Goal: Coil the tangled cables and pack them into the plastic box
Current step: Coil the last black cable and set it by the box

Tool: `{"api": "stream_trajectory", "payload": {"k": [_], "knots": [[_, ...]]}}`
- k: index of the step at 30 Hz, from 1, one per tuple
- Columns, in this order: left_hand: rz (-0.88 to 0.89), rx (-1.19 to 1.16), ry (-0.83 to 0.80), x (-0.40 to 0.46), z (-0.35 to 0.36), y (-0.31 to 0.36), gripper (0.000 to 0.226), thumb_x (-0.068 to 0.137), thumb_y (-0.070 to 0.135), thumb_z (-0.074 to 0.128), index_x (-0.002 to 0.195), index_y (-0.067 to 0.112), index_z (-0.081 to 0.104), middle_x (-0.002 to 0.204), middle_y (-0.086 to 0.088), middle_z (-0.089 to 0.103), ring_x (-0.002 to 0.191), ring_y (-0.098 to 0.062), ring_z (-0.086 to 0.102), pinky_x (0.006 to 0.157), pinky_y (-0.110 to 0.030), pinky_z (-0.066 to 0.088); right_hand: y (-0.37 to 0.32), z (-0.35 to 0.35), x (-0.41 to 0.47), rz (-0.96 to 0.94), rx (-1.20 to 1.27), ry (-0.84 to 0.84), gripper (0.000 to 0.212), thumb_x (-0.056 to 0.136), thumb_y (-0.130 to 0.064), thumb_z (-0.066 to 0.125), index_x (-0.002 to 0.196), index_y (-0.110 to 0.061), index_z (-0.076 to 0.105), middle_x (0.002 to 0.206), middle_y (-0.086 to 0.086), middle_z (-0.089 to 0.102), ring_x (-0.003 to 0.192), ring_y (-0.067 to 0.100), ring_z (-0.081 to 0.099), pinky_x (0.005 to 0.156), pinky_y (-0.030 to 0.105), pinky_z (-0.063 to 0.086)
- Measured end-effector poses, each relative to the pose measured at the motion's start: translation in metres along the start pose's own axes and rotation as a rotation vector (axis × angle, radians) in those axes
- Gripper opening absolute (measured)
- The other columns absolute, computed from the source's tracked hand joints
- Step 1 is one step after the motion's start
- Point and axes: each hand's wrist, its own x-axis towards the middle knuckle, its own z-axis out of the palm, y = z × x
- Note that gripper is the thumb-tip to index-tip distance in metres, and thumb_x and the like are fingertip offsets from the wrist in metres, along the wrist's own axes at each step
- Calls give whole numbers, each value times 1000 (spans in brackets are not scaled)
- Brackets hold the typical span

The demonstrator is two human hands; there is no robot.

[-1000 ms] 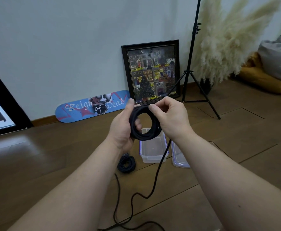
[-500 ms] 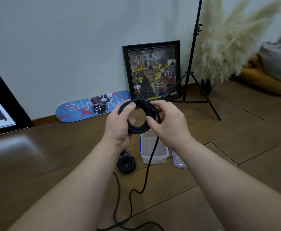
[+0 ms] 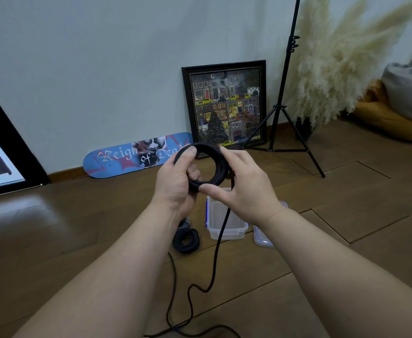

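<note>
Nearest the camera, the loose tail of the black cable (image 3: 214,264) snakes across the wooden floor (image 3: 78,240) and rises toward the hands; less of it lies slack than a second ago, so another loop has gone onto the bundle, though a good stretch is left to wind. The left hand (image 3: 175,184) grips the black coil (image 3: 208,167) at its left side, thumb over the top and fingers curled under. The right hand (image 3: 244,189) has shifted from pinching the top of the coil to cupping its right side, thumb at the lower edge and fingers spread fairly wide over the strands, the tail running down behind its palm.

Below the hands, a finished cable coil (image 3: 186,239) lies on the floor just beside the clear plastic box (image 3: 224,228), which stands open with nothing visible inside; its lid (image 3: 261,236) lies to the right. Packing has not begun.

Farther off, a skateboard deck (image 3: 136,156), a framed picture (image 3: 225,106), a tripod stand (image 3: 285,113) and pampas grass (image 3: 334,69) stand along the wall, well apart from the work; nothing blocks the box.
</note>
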Motion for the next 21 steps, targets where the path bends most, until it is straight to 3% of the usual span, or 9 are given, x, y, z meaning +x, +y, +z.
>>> {"api": "stream_trajectory", "payload": {"k": [4,10,12,15,17,21], "knots": [[3,-12,1,0,1,-1,9,95,16,59,87,20,59,50,8,33,45,-7,31,49,-21,28,-3,0,-1,-12,-19,-5,94,76,-54,72,150,-9,34,142,4,47,130,17,45,104,32,42],[64,77,99,-1,0,-5,7,91,20,68,87,18,62,48,11,36,47,-8,24,48,-23,24,-2,4,-2,-36,-35,-23,86,78,-52,71,146,-9,40,140,4,50,126,17,48,100,30,43],[100,129,105,-1,1,-6,8,91,20,67,93,13,64,47,13,39,44,-7,28,46,-22,27,-2,4,-1,21,64,-26,74,83,-52,67,144,-16,45,138,-1,50,125,11,47,102,30,42],[149,217,52,-2,6,-10,26,93,19,64,115,5,62,49,14,46,43,-5,32,45,-22,30,-3,3,5,195,365,54,48,100,-41,47,143,-21,46,142,-3,48,128,6,43,108,27,35],[156,229,-15,-5,13,-13,25,94,18,63,116,7,60,49,13,46,41,-5,30,44,-21,29,-4,2,8,289,541,140,40,105,-30,38,141,-19,49,142,0,52,129,8,46,112,30,35],[129,189,-60,-10,20,-18,20,95,22,61,111,11,59,50,12,44,44,-6,30,45,-21,29,-4,4,8,315,605,190,37,105,-26,36,138,-19,52,137,2,56,125,15,52,108,37,42]]}}
